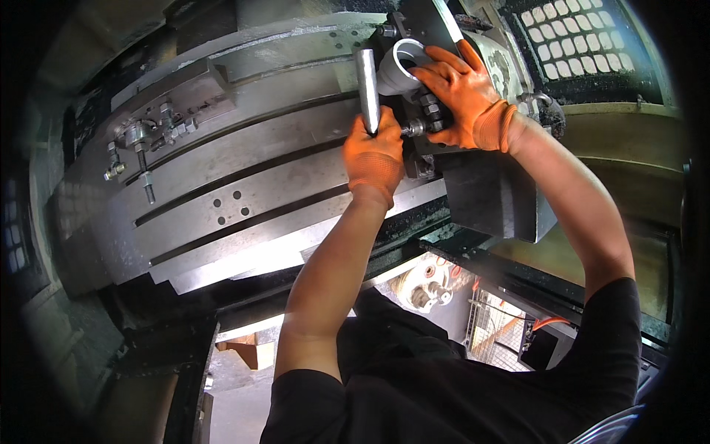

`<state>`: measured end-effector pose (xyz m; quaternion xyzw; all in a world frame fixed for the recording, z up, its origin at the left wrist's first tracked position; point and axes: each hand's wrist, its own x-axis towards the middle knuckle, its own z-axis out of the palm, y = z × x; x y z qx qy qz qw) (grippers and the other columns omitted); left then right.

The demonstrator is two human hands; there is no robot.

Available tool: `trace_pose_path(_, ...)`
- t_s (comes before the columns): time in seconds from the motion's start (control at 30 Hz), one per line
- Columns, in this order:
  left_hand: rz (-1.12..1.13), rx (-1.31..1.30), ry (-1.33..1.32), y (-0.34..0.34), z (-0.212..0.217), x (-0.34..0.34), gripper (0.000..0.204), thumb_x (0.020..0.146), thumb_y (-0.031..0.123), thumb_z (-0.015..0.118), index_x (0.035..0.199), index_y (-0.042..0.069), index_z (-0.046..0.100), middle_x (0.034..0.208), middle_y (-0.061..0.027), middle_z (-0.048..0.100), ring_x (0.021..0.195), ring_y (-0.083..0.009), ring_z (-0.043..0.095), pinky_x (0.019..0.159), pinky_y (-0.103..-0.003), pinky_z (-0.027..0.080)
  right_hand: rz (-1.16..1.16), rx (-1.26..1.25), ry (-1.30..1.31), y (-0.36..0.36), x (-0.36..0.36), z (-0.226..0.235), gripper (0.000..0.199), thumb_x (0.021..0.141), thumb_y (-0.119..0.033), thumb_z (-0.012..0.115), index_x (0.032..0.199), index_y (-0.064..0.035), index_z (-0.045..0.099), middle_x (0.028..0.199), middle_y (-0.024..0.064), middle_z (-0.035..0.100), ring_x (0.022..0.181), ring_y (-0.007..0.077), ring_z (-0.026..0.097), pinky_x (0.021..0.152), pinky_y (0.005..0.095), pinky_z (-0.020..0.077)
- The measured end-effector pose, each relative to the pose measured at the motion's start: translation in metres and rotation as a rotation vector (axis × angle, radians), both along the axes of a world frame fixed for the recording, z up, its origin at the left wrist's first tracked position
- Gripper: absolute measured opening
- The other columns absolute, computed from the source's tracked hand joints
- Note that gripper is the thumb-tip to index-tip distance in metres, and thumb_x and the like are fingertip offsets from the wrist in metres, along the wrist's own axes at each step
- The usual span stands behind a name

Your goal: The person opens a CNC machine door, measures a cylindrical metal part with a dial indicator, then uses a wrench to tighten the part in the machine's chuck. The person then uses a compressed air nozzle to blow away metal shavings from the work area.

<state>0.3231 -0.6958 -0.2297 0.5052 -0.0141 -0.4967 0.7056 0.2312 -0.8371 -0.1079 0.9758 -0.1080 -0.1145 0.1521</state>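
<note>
My left hand [375, 152], in an orange glove, is wrapped round a smooth silver metal bar [367, 81] that stands up out of the fist. Just right of that fist sit a threaded stud and dark nuts [431, 111] of a clamp. My right hand [467, 96], gloved the same way, grips the rim of a hollow round metal part [399, 70], its fingers laid over the near right side. The part rests against a dark fixture block [421, 22] at the far end. My palm hides some of the clamp behind it.
Beneath lies a slotted steel machine table [251, 177]. At its left stands a metal block [177, 103] with bolts and a threaded stud [146, 177]. A dark box-shaped block [499, 196] juts out below my right forearm. A grille window [573, 37] is at the upper right.
</note>
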Motion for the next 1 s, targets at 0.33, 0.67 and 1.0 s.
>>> trace_pose_path(0.33,0.018,-0.058,-0.057,0.006,-0.023,0.006,0.021,0.097,0.024,0.072,0.097,0.004,0.064,0.077,-0.0016,0.062,0.065,-0.0086,0.056,0.06,-0.027,0.049,-0.052,0.041,0.034,0.006,0.005,0.014,0.106,0.06,-0.05,0.088,0.148,-0.0069,0.048,0.143,0.0102,0.054,0.15,0.031,0.034,0.125,0.0586,0.0172)
trace_pose_path(0.67,0.005,0.021,-0.208,-0.049,0.039,0.143,0.04,0.094,0.039,0.061,0.097,-0.001,0.054,0.071,-0.0098,0.059,0.054,-0.0176,0.055,0.053,-0.033,0.049,-0.153,0.131,0.16,0.006,0.011,0.021,0.092,0.078,-0.051,0.079,0.153,-0.0087,0.045,0.152,0.0104,0.047,0.154,0.0307,0.024,0.127,0.0588,0.0088)
trace_pose_path(1.0,-0.258,0.133,-0.125,-0.103,0.042,0.156,0.056,0.101,0.046,0.054,0.125,-0.004,0.054,0.078,-0.0195,0.068,0.054,-0.0241,0.063,0.054,-0.04,0.057,-0.106,0.13,0.065,0.005,0.008,0.018,0.1,0.065,-0.048,0.087,0.148,-0.0071,0.05,0.142,0.0107,0.055,0.151,0.0312,0.033,0.126,0.0611,0.0122)
